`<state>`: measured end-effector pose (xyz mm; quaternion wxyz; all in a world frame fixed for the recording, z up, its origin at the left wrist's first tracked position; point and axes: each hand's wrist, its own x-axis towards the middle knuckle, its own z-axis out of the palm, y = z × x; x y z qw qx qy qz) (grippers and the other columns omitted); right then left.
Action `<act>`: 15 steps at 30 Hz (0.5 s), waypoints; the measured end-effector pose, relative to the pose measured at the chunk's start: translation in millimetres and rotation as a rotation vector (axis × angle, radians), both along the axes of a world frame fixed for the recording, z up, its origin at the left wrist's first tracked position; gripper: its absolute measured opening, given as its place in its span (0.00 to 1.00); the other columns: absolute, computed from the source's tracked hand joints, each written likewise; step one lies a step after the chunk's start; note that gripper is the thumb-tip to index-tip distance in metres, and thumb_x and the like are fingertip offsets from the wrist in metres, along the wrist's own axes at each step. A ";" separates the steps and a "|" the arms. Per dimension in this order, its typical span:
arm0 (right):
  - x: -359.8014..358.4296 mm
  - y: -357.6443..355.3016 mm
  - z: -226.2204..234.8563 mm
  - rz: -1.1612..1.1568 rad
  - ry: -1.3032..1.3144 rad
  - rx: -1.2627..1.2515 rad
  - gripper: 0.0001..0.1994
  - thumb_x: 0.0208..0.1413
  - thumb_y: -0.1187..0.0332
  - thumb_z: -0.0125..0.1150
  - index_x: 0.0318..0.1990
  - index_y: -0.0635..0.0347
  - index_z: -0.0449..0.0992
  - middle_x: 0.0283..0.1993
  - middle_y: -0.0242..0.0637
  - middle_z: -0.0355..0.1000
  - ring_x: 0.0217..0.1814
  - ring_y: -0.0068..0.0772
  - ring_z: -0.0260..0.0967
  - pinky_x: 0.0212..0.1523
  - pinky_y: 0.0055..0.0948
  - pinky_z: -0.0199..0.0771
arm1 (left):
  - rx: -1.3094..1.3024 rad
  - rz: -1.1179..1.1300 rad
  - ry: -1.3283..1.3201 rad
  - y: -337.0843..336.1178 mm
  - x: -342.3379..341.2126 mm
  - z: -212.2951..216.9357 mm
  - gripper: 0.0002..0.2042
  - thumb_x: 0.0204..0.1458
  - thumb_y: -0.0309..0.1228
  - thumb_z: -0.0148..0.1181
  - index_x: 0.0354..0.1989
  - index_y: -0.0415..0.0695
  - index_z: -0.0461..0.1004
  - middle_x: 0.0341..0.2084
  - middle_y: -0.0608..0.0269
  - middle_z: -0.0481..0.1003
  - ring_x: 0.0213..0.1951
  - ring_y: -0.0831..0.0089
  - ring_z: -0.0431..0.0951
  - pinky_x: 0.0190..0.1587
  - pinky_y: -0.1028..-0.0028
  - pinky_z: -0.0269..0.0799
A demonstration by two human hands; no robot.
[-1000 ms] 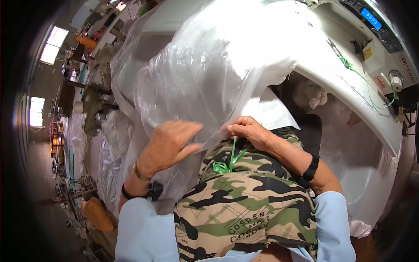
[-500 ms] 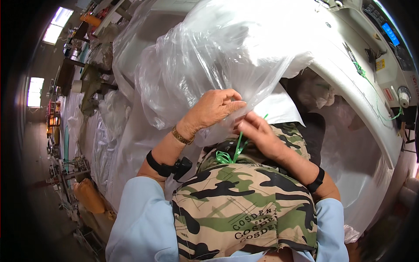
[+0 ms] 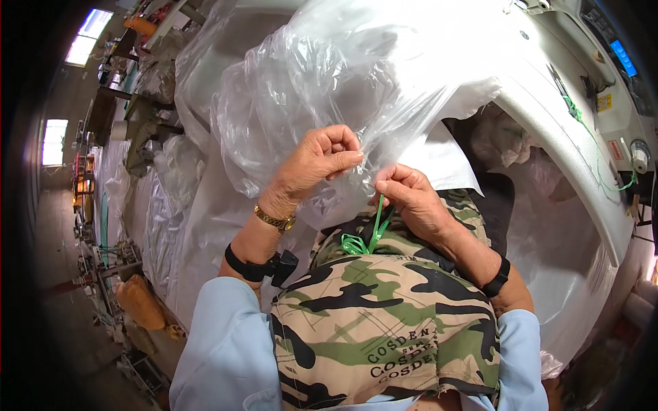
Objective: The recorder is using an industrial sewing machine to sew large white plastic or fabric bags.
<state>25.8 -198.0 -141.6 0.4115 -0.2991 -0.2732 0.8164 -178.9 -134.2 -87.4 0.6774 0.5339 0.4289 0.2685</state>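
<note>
A large, crumpled clear plastic sheet spreads in front of me, its near edge bunched up by my hands. My left hand is closed in a pinch on that bunched edge, thumb against bent fingers. Just right of it and slightly lower, my right hand pinches a thin green plastic strip between thumb and forefinger. From there the strip runs down to a looped bundle of green strips at the top of my camouflage apron. The exact fold under the left fingertips is hard to see.
A white sewing machine with a lit blue display stands at the right on a curved white table. Small scissors with green thread lie on it. Plastic-wrapped material is piled at the left. White cloth lies beyond my right hand.
My left hand has moved up and left, away from my right hand. The right fingers have closed into a clear pinch at the upper end of the green strip.
</note>
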 end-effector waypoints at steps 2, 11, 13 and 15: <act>0.0 -0.6 -0.4 0.022 -0.008 0.022 0.05 0.60 0.69 0.58 0.39 0.60 0.75 0.31 0.25 0.70 0.33 0.16 0.66 0.38 0.19 0.68 | -0.012 -0.008 0.002 0.9 -0.8 5.2 0.05 0.55 0.28 0.63 0.31 0.45 0.73 0.19 0.79 0.67 0.20 0.91 0.62 0.20 0.87 0.54; 4.2 -4.1 -0.3 -0.001 0.019 0.044 0.04 0.59 0.73 0.54 0.39 0.61 0.73 0.43 0.36 0.74 0.48 0.25 0.69 0.54 0.29 0.66 | 0.236 0.000 0.280 8.9 -14.6 5.2 0.06 0.55 0.30 0.63 0.30 0.45 0.72 0.19 0.80 0.67 0.20 0.89 0.63 0.21 0.85 0.56; 0.9 -4.0 -0.6 -0.026 -0.037 0.208 0.04 0.61 0.72 0.53 0.39 0.62 0.73 0.42 0.36 0.76 0.41 0.20 0.69 0.48 0.23 0.69 | 0.431 -0.020 0.487 7.0 -9.4 3.9 0.06 0.54 0.30 0.63 0.30 0.44 0.72 0.19 0.78 0.67 0.19 0.86 0.64 0.21 0.82 0.58; 2.0 -2.8 -1.0 -0.016 -0.056 0.238 0.04 0.61 0.72 0.53 0.38 0.62 0.73 0.42 0.37 0.76 0.41 0.20 0.69 0.47 0.23 0.69 | 1.186 -0.097 1.032 -0.3 6.2 2.7 0.07 0.51 0.29 0.65 0.32 0.42 0.73 0.21 0.68 0.71 0.20 0.75 0.69 0.22 0.77 0.63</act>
